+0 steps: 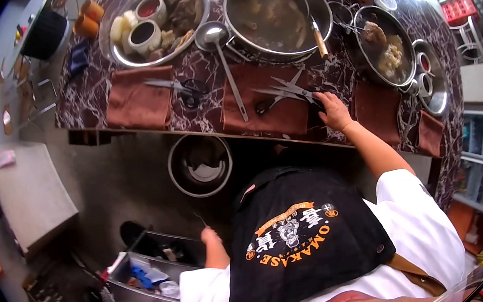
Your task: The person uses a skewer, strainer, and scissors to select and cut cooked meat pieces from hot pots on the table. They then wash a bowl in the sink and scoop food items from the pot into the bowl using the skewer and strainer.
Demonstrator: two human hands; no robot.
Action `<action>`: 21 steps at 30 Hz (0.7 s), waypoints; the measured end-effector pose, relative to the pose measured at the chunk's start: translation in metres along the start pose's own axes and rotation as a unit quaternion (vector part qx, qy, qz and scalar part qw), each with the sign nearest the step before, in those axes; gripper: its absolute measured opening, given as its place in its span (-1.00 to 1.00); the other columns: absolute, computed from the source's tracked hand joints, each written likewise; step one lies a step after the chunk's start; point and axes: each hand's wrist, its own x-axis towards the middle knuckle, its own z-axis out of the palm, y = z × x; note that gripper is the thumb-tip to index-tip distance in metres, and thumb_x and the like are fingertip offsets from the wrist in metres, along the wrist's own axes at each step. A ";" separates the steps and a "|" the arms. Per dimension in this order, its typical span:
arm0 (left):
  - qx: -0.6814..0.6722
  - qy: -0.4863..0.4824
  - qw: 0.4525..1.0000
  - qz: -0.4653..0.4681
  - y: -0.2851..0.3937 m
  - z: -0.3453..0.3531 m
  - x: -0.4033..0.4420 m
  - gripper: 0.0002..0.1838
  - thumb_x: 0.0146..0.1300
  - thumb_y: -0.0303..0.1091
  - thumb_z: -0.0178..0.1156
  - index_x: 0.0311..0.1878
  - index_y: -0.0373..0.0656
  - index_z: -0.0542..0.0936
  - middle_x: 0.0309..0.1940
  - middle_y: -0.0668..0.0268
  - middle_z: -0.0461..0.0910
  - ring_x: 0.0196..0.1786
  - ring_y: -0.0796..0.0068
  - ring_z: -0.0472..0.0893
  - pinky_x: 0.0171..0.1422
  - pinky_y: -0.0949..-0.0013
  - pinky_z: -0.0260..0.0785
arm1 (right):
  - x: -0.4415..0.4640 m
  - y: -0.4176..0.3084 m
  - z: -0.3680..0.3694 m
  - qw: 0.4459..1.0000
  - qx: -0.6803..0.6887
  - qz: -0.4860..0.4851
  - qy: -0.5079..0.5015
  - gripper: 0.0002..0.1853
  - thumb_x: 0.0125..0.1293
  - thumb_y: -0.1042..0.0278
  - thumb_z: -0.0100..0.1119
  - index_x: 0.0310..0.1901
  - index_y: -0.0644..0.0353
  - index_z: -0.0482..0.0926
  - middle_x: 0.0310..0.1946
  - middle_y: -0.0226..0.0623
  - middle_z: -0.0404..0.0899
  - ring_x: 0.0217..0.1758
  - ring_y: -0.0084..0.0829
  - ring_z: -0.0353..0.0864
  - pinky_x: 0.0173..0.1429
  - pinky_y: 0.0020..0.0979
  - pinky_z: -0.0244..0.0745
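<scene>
My right hand point(333, 110) reaches over the front edge of the marble-patterned table, its fingers at the handles of scissors point(291, 88) on a brown cloth point(269, 118). Whether the fingers grip those handles is hard to tell. More scissors lie crossed with them. My left hand point(210, 237) hangs low on the left, beside an open drawer, closed around a thin dark object too small to name. A long ladle point(228, 71) rests left of the scissors. Behind them stands a large pot point(226, 12) of broth, with a wooden-handled tool leaning inside.
A platter point(204, 6) with meat and two sauce bowls stands at the back left, more scissors point(164, 85) on a cloth before it. A pan point(357, 49) with meat is on the right. Below the table edge sits a metal bucket point(174, 176); a fan point(92, 298) stands lower left.
</scene>
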 end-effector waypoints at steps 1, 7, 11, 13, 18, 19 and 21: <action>0.020 -0.016 1.000 0.016 0.000 0.000 -0.013 -0.74 0.20 -0.26 0.15 -0.59 0.07 0.36 -0.75 0.47 0.26 -0.78 0.49 0.20 -0.72 0.42 -0.01 | 0.000 0.005 -0.006 1.000 -0.011 0.002 -0.017 -0.39 0.01 0.47 0.28 0.19 0.05 0.40 -0.03 -0.15 0.47 0.09 -0.08 0.46 0.19 -0.20 0.40; -0.060 -0.016 0.971 0.230 0.056 0.056 -0.084 -0.86 0.28 -0.26 0.19 -0.37 -0.06 0.57 -0.61 0.47 0.42 -0.61 0.58 0.33 -0.55 0.45 0.19 | -0.007 0.054 -0.031 0.996 0.073 0.039 0.038 -0.44 -0.01 0.54 0.18 0.13 0.08 0.45 -0.06 -0.15 0.50 0.08 -0.05 0.46 0.17 -0.18 0.40; 0.063 -0.003 0.843 0.534 0.162 0.148 -0.220 -0.75 0.37 -0.31 0.15 -0.05 -0.29 0.62 -0.30 0.41 0.59 -0.31 0.61 0.47 -0.17 0.49 0.38 | -0.010 0.088 -0.041 0.997 0.048 0.047 0.037 -0.52 0.00 0.55 0.16 0.05 0.11 0.51 -0.01 -0.13 0.51 0.11 -0.05 0.47 0.19 -0.16 0.40; 0.117 -0.080 0.763 0.630 0.207 0.197 -0.274 -0.76 0.39 -0.37 0.11 -0.01 -0.30 0.61 -0.27 0.33 0.63 -0.27 0.57 0.53 -0.11 0.48 0.42 | -0.003 0.105 -0.039 0.995 0.041 0.074 0.047 -0.62 0.01 0.57 0.12 -0.05 0.17 0.56 0.03 -0.10 0.51 0.15 -0.05 0.45 0.21 -0.17 0.40; 0.226 -0.140 0.571 0.777 0.271 0.343 -0.411 -0.80 0.31 -0.36 0.13 -0.09 -0.21 0.64 -0.20 0.10 0.66 -0.11 0.14 0.65 0.01 0.28 0.47 | 0.090 0.052 -0.087 0.747 0.573 0.337 0.003 -0.45 0.32 0.14 0.23 0.22 0.26 0.32 -0.22 -0.24 0.61 -0.27 -0.52 0.60 -0.21 -0.47 0.52; 0.253 -0.146 0.537 0.791 0.277 0.372 -0.429 -0.80 0.30 -0.33 0.11 -0.12 -0.17 0.64 -0.20 0.09 0.66 -0.10 0.07 0.64 0.00 0.23 0.48 | 0.109 0.043 -0.090 0.746 0.574 0.337 -0.017 -0.33 0.32 0.07 0.24 0.30 0.29 0.22 -0.25 -0.24 0.61 -0.31 -0.56 0.59 -0.27 -0.50 0.51; 0.315 -0.133 0.505 0.792 0.281 0.425 -0.459 -0.77 0.29 -0.27 0.04 -0.17 -0.10 0.66 -0.19 0.10 0.66 -0.10 0.04 0.63 -0.02 0.15 0.47 | 0.140 0.021 -0.095 0.805 0.491 0.330 -0.045 -0.18 0.26 0.06 0.27 0.36 0.35 0.09 -0.28 -0.19 0.61 -0.36 -0.53 0.59 -0.30 -0.52 0.51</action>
